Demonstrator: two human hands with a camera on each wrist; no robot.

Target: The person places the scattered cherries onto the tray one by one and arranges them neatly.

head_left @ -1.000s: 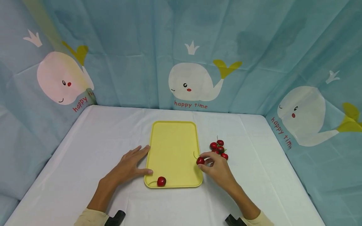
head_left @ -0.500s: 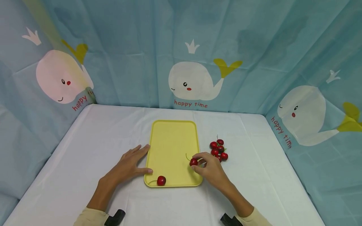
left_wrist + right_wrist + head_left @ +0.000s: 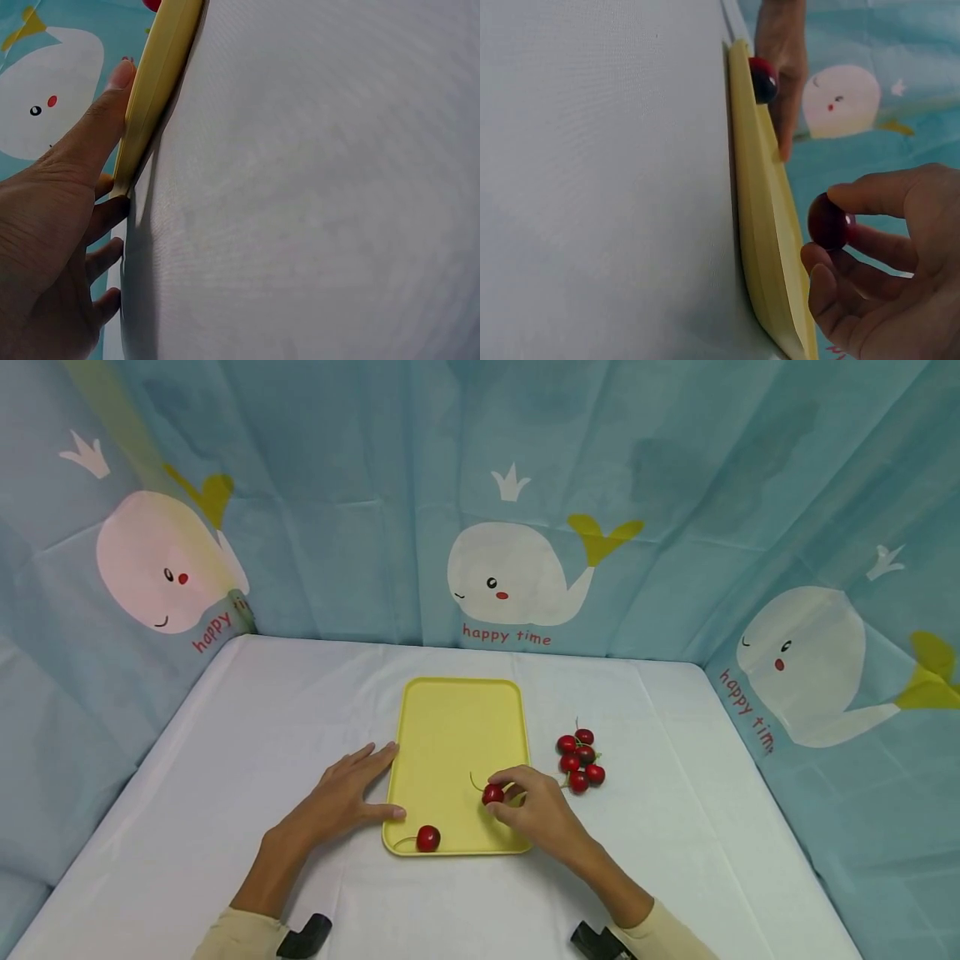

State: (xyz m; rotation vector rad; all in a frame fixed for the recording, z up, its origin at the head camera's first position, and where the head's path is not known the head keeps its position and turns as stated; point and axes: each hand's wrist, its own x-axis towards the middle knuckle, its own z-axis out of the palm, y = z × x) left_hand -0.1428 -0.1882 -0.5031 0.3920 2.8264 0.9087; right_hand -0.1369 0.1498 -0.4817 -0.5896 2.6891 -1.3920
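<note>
A yellow rectangular tray lies on the white cloth. One cherry with a stem rests in its near left corner. My left hand lies along the tray's left edge, fingers extended, thumb on the rim; the left wrist view shows the thumb against the tray's side. Over the tray's right half, my right hand pinches a second cherry between thumb and fingers, its stem pointing up and left. In the right wrist view that held cherry is raised above the tray's surface.
To the right of the tray sits a cluster of several cherries with stems. The table is covered by a white cloth. Behind and at both sides hangs a blue curtain printed with whales.
My right hand has carried its cherry leftward from the tray's right rim to over the tray, uncovering more of the cluster. My left hand and the cherry in the corner have stayed put.
</note>
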